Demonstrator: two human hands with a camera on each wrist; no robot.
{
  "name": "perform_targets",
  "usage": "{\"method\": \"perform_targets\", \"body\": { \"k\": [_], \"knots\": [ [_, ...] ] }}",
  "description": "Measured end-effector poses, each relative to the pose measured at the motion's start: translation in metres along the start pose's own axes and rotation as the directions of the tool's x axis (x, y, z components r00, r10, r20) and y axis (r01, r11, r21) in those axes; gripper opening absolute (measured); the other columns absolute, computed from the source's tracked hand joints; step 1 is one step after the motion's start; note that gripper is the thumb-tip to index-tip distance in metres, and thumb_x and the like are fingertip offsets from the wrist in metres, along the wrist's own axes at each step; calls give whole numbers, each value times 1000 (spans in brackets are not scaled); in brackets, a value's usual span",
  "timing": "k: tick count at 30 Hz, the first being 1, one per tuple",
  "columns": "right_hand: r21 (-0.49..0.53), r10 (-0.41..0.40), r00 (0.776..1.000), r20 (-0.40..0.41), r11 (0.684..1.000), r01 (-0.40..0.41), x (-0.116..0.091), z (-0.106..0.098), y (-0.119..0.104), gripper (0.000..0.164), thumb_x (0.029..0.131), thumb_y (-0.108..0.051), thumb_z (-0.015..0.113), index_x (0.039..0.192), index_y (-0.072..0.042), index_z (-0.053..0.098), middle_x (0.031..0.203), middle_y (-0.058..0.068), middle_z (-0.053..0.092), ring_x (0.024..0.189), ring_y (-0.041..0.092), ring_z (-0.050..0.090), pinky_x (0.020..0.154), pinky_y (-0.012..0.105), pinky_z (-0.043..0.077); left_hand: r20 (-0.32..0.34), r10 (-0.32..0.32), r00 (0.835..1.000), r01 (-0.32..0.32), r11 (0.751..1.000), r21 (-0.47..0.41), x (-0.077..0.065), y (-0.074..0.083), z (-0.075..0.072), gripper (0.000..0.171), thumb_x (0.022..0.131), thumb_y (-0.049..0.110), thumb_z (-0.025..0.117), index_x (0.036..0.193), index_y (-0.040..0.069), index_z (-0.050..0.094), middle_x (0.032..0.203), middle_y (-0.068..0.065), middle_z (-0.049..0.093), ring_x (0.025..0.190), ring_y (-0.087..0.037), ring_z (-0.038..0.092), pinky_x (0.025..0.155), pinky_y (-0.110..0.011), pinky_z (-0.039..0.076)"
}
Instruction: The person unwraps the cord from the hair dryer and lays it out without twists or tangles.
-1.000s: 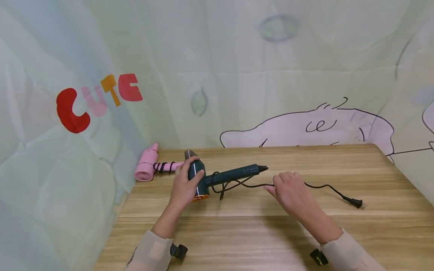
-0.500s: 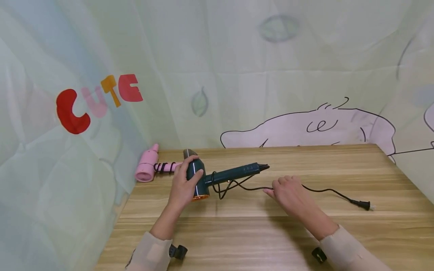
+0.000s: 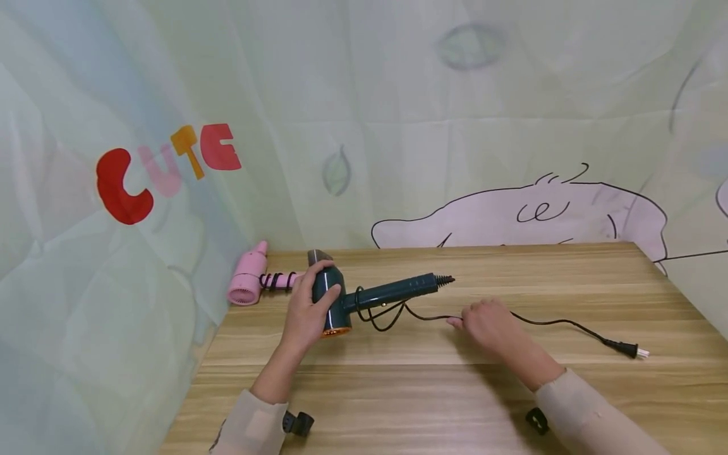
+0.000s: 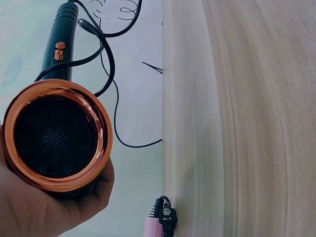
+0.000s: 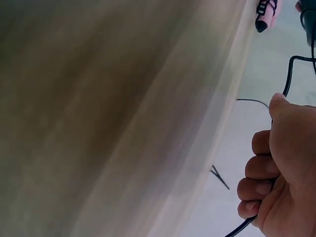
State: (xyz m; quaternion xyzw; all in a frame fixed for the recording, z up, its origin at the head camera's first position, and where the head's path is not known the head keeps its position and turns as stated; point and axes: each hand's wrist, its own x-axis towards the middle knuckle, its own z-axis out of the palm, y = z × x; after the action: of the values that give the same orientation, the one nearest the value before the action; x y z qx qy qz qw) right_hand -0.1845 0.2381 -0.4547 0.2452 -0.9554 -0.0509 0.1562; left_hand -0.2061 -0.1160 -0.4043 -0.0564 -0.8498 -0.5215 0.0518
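Note:
My left hand point(image 3: 309, 311) grips a dark green hair dryer point(image 3: 392, 292) round its barrel, holding it above the table with the handle pointing right. In the left wrist view the dryer's copper-coloured rear ring point(image 4: 105, 133) faces the camera, and a copper switch point(image 4: 59, 50) shows on the handle. The black power cord point(image 3: 423, 317) loops loosely round the handle's base. Further along, my right hand point(image 3: 493, 330) holds the cord with curled fingers, as the right wrist view shows. Past that hand the cord runs right to its free plug point(image 3: 628, 349).
A pink hair dryer point(image 3: 248, 276), its cord wound round its handle, lies at the table's back left corner, partly behind my left hand. The wooden table point(image 3: 409, 404) meets a printed cloth backdrop point(image 3: 296, 126) at the back and left.
My right hand has moved slightly right and down with the cord. The plug end has shifted right, and the loop under the handle has changed shape. The left hand has barely moved.

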Motion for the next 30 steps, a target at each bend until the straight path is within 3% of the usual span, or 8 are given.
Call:
{"method": "perform_targets", "body": {
  "k": [6,13,19,25,30],
  "knots": [
    [17,47,999,-27,999,-47,5,3,6,56,99,-36,64,57,-15,34,52,-3,31,48,15,33,45,34,37,10,25,1000,-25,1000,-6,0,0,1,45,101,35,60,143,43,46,152,-14,34,125,-42,49,94,-60,50],
    [78,142,980,139,985,-154,12,5,14,55,105,-39,52,57,-14,40,53,-1,39,51,18,39,52,42,45,28,36,999,-35,999,-12,-2,1,1,46,101,34,61,145,38,46,153,-13,34,126,-42,48,94,-61,50],
    [75,167,970,175,980,-183,18,5,18,54,107,-37,49,60,-13,44,55,1,41,53,20,40,52,41,45,54,34,998,-33,999,-19,-3,1,1,45,102,35,60,145,37,46,156,-12,32,128,-43,47,96,-63,49],
    [0,196,976,95,980,-197,30,-2,21,46,103,-29,59,63,-8,51,59,5,46,55,23,47,52,41,46,81,49,995,-48,999,-15,-4,-1,0,45,101,36,61,144,38,47,151,-12,36,123,-43,50,94,-61,51],
    [14,288,958,-5,958,-287,38,-6,20,56,104,-41,55,59,-10,41,57,4,40,53,23,39,51,35,35,103,58,993,-59,998,3,-5,-4,1,44,101,35,61,143,39,48,151,-14,37,124,-43,49,94,-61,51]
  ]
}}
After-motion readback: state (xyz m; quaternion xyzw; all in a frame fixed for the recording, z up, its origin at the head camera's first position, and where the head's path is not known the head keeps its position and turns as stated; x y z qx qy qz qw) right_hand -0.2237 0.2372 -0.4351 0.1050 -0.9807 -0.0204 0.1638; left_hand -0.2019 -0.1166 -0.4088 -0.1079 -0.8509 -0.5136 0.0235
